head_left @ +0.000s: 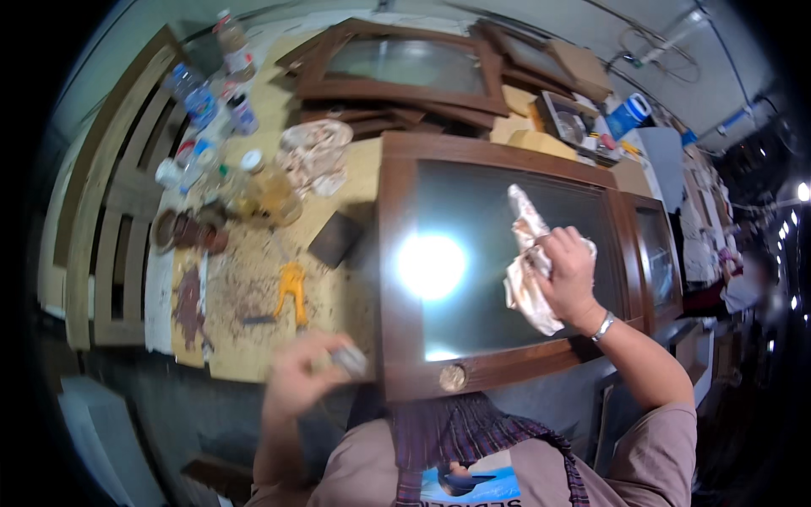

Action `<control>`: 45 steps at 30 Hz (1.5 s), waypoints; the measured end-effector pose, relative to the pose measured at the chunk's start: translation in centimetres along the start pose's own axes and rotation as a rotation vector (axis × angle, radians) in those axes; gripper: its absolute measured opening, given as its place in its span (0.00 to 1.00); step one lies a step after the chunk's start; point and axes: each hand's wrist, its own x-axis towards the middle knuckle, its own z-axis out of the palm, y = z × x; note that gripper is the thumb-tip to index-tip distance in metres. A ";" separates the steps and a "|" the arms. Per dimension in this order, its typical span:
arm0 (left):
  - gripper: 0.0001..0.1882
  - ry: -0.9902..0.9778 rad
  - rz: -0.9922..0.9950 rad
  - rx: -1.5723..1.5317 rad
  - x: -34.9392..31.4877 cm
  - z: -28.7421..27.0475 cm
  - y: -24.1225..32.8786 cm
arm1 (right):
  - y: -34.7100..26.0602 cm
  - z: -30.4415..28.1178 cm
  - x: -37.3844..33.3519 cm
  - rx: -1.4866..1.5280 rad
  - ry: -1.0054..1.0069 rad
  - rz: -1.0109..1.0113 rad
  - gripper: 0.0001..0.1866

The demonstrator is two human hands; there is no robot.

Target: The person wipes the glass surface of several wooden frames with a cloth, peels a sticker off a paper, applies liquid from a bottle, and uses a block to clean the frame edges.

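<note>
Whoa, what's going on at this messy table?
A person is at a framed panel of brown wood and glass. Their right hand holds a stained white cloth at the glass. Their left hand, off the panel's left side, holds a small grey thing, too blurred to name. More framed panels are piled behind, and bottles stand at the left.

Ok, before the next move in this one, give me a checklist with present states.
1. Right hand gripping the crumpled white, brown-stained cloth: ok.
2. Cloth pressed to the dark rectangular glass pane: cannot tell; it overlaps it in view.
3. Left hand off the brown wooden frame: ok.
4. Small greyish object in the left hand identifiable: cannot tell, blurred.
5. Pale yellow tabletop free of brown crumbs: not ok, scattered left of the frame.
</note>
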 end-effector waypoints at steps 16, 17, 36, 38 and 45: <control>0.22 0.437 -0.449 1.031 0.2 0.3 -13.1 | 0.3 0.1 -1.0 0.006 0.010 -0.002 0.16; 0.21 0.404 -0.436 1.135 1.2 1.0 -13.2 | 0.3 -0.1 -0.7 0.024 0.048 -0.035 0.16; 0.23 0.009 0.020 1.148 -5.4 9.6 12.8 | 0.9 0.0 -1.1 0.108 0.083 -0.061 0.13; 0.19 0.089 -0.195 1.282 -6.3 9.0 13.2 | 0.9 0.0 -1.1 0.159 0.147 -0.102 0.13; 0.16 0.185 -0.241 1.342 -8.8 10.1 14.6 | 1.5 0.4 -1.3 0.191 0.120 -0.137 0.14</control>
